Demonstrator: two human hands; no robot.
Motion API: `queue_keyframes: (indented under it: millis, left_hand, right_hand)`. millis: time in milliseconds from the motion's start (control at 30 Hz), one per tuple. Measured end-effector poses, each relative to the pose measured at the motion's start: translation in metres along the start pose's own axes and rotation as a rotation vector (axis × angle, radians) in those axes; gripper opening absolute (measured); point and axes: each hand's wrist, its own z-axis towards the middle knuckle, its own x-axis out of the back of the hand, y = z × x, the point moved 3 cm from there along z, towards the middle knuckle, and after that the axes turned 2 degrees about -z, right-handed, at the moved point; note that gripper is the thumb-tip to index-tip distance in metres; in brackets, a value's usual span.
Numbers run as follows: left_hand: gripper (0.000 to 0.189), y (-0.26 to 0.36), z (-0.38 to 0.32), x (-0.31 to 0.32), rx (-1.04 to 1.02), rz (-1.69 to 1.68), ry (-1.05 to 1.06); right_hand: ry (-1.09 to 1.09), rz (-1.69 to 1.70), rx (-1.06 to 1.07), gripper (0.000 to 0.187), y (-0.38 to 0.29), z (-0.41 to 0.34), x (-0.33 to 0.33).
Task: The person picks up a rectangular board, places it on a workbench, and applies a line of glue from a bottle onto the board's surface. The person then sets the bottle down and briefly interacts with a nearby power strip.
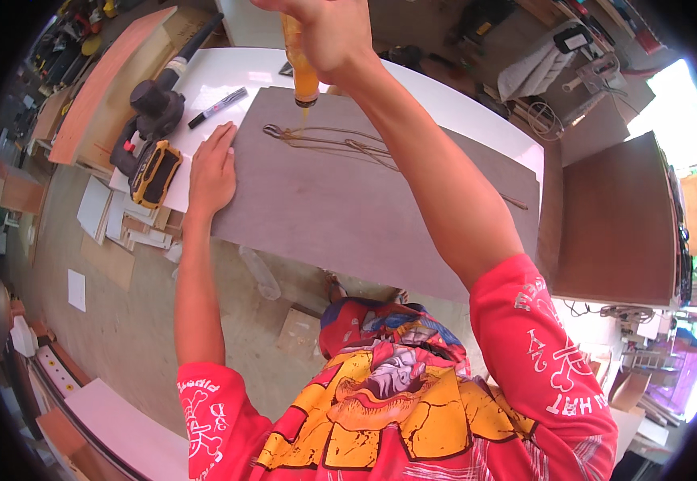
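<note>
My right hand (333, 42) grips an upturned bottle (306, 78) of amber-yellow liquid, its neck pointing down. A thin stream falls from the mouth onto a grey-brown flat panel (324, 198). Looping lines of the liquid (348, 143) lie along the panel's far part, partly hidden behind my right forearm; a thin streak shows again beyond it, near the right edge. My left hand (213, 171) rests flat at the panel's left edge, fingers together, holding nothing. Under the panel is a glossy white tabletop (210, 72). A black marker pen (218, 107) lies left of the panel.
A black and yellow power sander (155, 132) with a hose sits at the tabletop's left. Beside it stands a wooden box (114, 84). Board offcuts (123, 219) are piled below on the left. A brown cabinet panel (619, 222) stands at the right. A plastic bottle (259, 273) lies on the floor.
</note>
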Motion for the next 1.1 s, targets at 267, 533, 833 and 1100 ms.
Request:
queue_keyframes:
  millis: [267,533,833,1100]
  left_hand:
    - [0.044,-0.007,0.000,-0.002,-0.059,-0.002,-0.029]
    - [0.045,-0.002,0.002,-0.002,-0.062,0.041,-0.074]
    - [0.046,0.001,0.002,-0.002,-0.075,0.032,-0.084]
    - [0.045,0.006,0.005,-0.005,-0.052,-0.017,-0.073]
  right_hand:
    - [0.064,-0.160,-0.221,0.040,-0.048,-0.044,0.092]
    - [0.222,-0.498,-0.086,0.037,-0.057,-0.100,0.222]
    - [0.274,-0.625,-0.220,0.033,-0.073,-0.121,0.251]
    - [0.559,0.597,-0.040,0.038,-0.020,-0.062,0.212]
